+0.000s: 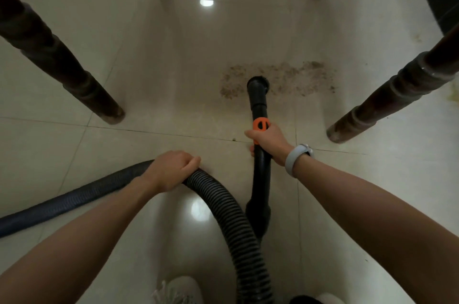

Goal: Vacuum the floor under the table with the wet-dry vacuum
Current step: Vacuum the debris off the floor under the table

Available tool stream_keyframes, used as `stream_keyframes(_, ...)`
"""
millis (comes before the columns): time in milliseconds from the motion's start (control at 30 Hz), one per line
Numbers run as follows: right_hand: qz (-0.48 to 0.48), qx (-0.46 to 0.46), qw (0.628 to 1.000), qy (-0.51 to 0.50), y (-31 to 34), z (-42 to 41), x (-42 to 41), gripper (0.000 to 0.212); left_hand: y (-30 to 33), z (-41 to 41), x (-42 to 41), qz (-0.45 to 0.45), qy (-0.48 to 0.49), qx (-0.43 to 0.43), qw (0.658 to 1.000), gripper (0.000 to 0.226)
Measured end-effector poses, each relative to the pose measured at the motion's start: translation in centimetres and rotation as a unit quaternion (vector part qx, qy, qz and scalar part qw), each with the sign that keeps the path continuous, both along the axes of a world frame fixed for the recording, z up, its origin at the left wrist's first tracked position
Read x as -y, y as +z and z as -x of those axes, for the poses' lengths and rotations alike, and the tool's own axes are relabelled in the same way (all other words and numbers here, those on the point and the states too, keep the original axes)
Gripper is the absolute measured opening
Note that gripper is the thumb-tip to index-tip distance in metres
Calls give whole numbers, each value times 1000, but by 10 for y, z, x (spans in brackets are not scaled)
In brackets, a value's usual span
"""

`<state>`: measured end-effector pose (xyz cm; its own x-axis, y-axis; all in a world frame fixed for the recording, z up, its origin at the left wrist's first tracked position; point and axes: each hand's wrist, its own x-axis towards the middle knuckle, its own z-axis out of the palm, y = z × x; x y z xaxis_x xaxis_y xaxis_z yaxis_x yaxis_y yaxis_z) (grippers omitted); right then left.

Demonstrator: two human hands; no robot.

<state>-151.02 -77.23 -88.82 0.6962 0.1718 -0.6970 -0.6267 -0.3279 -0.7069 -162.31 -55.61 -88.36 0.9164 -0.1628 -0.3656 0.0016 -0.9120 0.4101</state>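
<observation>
Between four dark turned desk legs, seen from above: right hand [267, 141], wrist in a pale watch band [298, 158], closed in a firm grip round the black vacuum wand [259, 105] just below its orange collar [260, 125]. Left hand [171, 169] curled over the ribbed black hose [223, 209], lifting its bend off the tile floor [149, 68]. Round brush nozzle [258, 81] set at the near edge of a brown dirt patch [280, 78], most of it not yet picked up. Likely risks: crumbs scattered by a fast push, or hose snagging on the near right leg [387, 95] during a sideways sweep.
</observation>
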Motion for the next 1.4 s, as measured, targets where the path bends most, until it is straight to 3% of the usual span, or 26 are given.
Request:
stream_keyframes(67,36,12,999,-18,-5,-3,8,45,-9,5,-22,-69,-79,33,994,64)
stream_keyframes(133,71,18,997,-10,-8,-3,17,45,-20,4,-34,-122,-146,94,977,26)
stream_keyframes(200,86,19,996,24,-8,0,21,45,-24,0,-29,-137,-118,58,982,15)
stream_keyframes(267,78,16,995,56,-11,6,19,46,-31,-4,-18,-157,-86,16,984,26)
stream_keyframes(400,34,24,995,93,-18,14,8,34,-48,4,6,-165,-123,0,979,31)
stream_keyframes(533,24,11,995,100,-18,21,3,33,-59,25,30,-49,-45,52,996,48)
stream_keyframes(633,19,2,995,102,-17,23,3,35,-59,30,34,1,-20,83,996,18)
stream_keyframes(700,32,12,994,102,-16,24,1,36,-58,33,34,10,-36,55,998,8)
stream_keyframes(800,62,44,991,109,-17,28,-8,36,-59,35,30,40,-39,18,998,31)
stream_keyframes(833,69,51,989,118,-17,30,-12,36,-57,34,30,13,-49,50,997,36)
stream_keyframes(900,74,57,986,137,-18,32,-20,36,-54,31,31,-8,-55,77,996,19)
stream_keyframes(933,76,56,985,145,-19,32,-23,36,-52,29,33,-18,-38,50,998,12)
stream_keyframes(1000,84,56,982,159,-19,30,-30,33,-54,28,34,-52,-56,41,996,25)
stream_keyframes(1100,83,58,980,173,-18,22,-38,34,-46,29,32,-20,-31,49,998,15)
stream_keyframes(1167,72,52,984,154,-19,14,-38,33,-50,28,29,-8,-36,82,996,9)
stream_keyframes(1300,59,56,993,81,-22,4,-25,30,-47,26,28,-43,-28,18,999,23)
stream_keyframes(1400,49,49,996,55,-27,10,-15,30,-48,28,30,-19,-24,48,998,20)
